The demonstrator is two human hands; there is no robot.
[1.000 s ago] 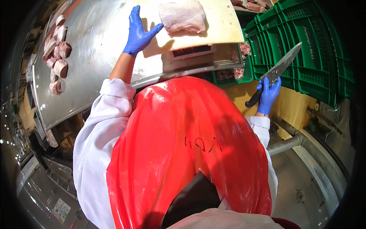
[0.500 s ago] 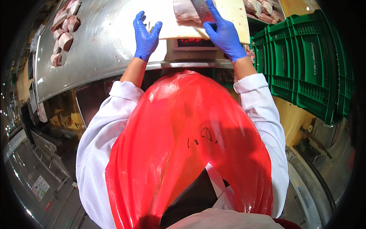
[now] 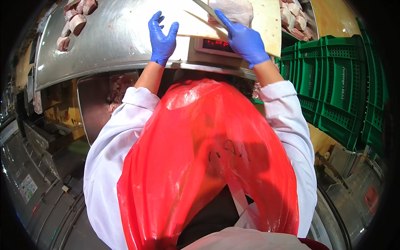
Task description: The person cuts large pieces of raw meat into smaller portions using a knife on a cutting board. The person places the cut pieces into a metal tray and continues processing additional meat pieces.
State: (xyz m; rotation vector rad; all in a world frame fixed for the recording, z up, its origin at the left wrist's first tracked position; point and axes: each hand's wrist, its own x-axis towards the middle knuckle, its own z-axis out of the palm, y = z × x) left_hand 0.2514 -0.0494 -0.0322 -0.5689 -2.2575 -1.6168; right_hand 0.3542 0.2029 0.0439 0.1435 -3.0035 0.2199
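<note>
My left hand [image 3: 163,39], in a blue glove, is open at the left part of the pale cutting board [image 3: 268,39], fingers apart and empty. My right hand [image 3: 246,43], also gloved, grips a knife [image 3: 203,7] with the index finger extended along it, its blade angled up-left and out of frame at the top. A slab of pale raw meat [image 3: 238,12] lies on the board beside the blade, just beyond my right hand and partly hidden by it. Under the board's near edge is a scale [image 3: 208,46] with a red display.
Meat pieces [image 3: 77,24] lie on the steel table [image 3: 104,50] at left, more [image 3: 296,18] at back right. Green perforated crates [image 3: 329,87] stack at right. A steel container [image 3: 89,108] of scraps sits below the table. My red apron [image 3: 200,158] fills the centre.
My right hand has brought the knife from beside the crates up over the board, and the blade has since swung up-left. My left hand is farther from the meat. The view has shifted.
</note>
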